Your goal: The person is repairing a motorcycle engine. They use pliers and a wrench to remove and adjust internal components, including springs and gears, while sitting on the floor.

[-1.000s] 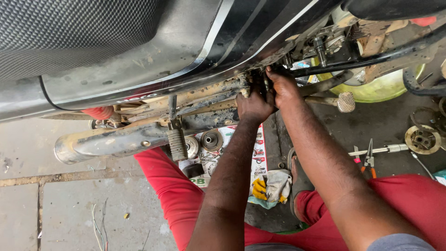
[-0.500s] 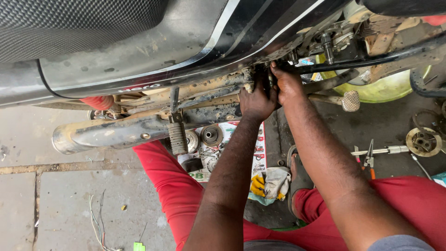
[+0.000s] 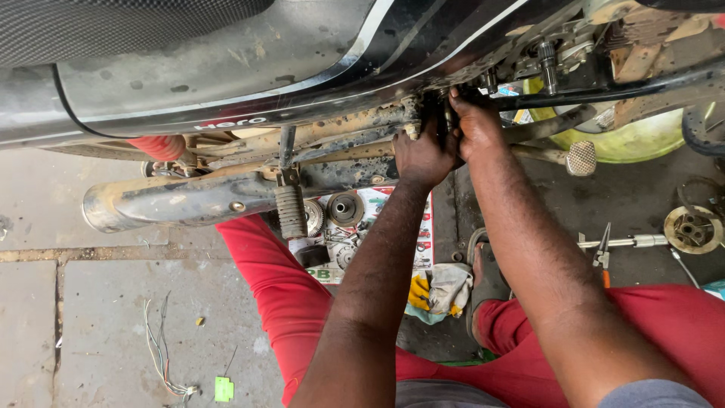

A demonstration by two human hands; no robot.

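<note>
Both hands reach up into the side of a motorcycle (image 3: 226,83), under its black bodywork. The left hand (image 3: 423,155) is curled, its fingers bent in around a dark part of the frame (image 3: 436,113) just above them; how tight the grip is, I cannot tell, since the fingertips are hidden behind the metal. The right hand (image 3: 474,125) sits touching the left one, its fingers pressed up into the same dark gap; whether they have hold of anything is hidden too.

Left of the fingers and a little below runs the dusty exhaust pipe (image 3: 181,200), with a ribbed footrest (image 3: 291,211) hanging down beside it. Right of the fingers a pedal with a square studded pad (image 3: 580,157) sticks out, and beyond it stands a yellow-green tub (image 3: 642,140).

Well below the fingers, on the floor, lies a printed sheet (image 3: 411,227) with round gear parts (image 3: 345,208) on it, and near it a yellow and grey rag (image 3: 442,291). Farther right lie pliers (image 3: 603,253) and a round metal hub (image 3: 691,229). Loose wires (image 3: 162,355) lie on the paving far left. The person's legs in red trousers (image 3: 279,295) stretch under the machine.
</note>
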